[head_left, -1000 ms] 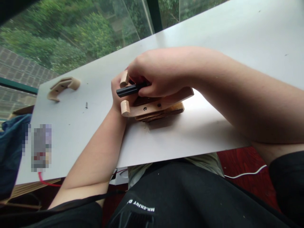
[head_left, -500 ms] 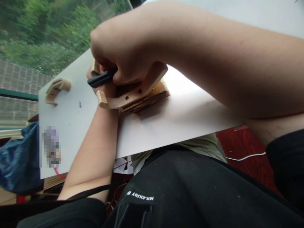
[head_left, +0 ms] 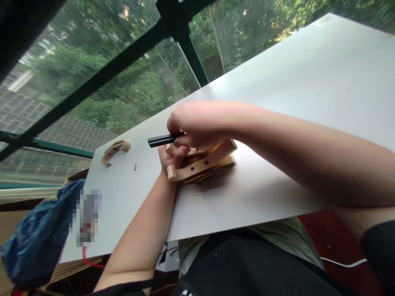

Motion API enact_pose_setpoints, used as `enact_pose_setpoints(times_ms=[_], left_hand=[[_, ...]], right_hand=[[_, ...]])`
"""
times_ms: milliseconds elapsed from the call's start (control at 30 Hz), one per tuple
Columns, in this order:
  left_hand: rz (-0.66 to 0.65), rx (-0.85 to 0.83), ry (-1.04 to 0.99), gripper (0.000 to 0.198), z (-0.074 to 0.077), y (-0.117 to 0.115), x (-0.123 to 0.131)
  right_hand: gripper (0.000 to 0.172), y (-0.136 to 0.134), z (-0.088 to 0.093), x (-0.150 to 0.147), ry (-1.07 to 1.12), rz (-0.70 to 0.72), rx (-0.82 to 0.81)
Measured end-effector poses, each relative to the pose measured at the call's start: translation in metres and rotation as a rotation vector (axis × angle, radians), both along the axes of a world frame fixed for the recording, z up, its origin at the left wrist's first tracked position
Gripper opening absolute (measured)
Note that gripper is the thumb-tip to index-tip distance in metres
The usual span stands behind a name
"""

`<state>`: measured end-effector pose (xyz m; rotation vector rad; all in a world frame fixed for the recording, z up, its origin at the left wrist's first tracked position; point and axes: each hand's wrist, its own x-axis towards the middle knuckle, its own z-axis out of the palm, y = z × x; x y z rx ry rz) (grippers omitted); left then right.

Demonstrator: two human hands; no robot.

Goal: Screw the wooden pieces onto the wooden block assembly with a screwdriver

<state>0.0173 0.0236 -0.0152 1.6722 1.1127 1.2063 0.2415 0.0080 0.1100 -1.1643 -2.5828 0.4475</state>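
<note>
A wooden piece with two curved, pale strips (head_left: pixel 200 165) on a rough-edged brown slab (head_left: pixel 212 174) rests on the white table. Dark holes or screw heads dot the strips. My left hand (head_left: pixel 166 158) grips its left end, thumb between the strips, other fingers mostly hidden. Above it, my right hand (head_left: pixel 191 127) is closed on a black stick-like tool (head_left: pixel 162 140) that points left; whether it has a tip at the other end is hidden. Farther left lies a separate curved wooden strip (head_left: pixel 115 151) with holes, and near it a small screw (head_left: pixel 135 167).
The white table (head_left: pixel 293 90) runs along a window with dark green frames (head_left: pixel 182 37). A blurred-out object (head_left: pixel 89 218) with a red cord (head_left: pixel 89 262) is at its left end. Beside that edge hangs a blue bag (head_left: pixel 40 234). A white cable (head_left: pixel 344 263) crosses the red floor.
The view has drawn back and tilted up, so more of the window and table shows. Both hands still hold on; the black tool now lies nearer level in the picture.
</note>
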Motion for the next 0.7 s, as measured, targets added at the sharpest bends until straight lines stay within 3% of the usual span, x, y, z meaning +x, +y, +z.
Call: enact_pose_setpoints(times_ms=[233, 500, 633, 700], left_hand=[[0.042, -0.004, 0.083, 0.041, 0.009, -0.005, 0.0], [-0.109, 0.101, -0.005, 0.032, 0.012, -0.011, 0.011], [-0.146, 0.15, -0.091, 0.046, 0.008, -0.011, 0.013], [-0.149, 0.164, -0.108, 0.057, 0.007, -0.012, 0.012]], right_hand=[[0.017, -0.008, 0.012, 0.008, 0.055, -0.006, 0.02], [0.02, -0.014, 0.025, 0.02, 0.139, 0.027, 0.038], [0.008, -0.018, 0.031, 0.027, 0.246, 0.034, -0.01], [0.023, -0.02, 0.032, 0.032, 0.311, 0.021, -0.037]])
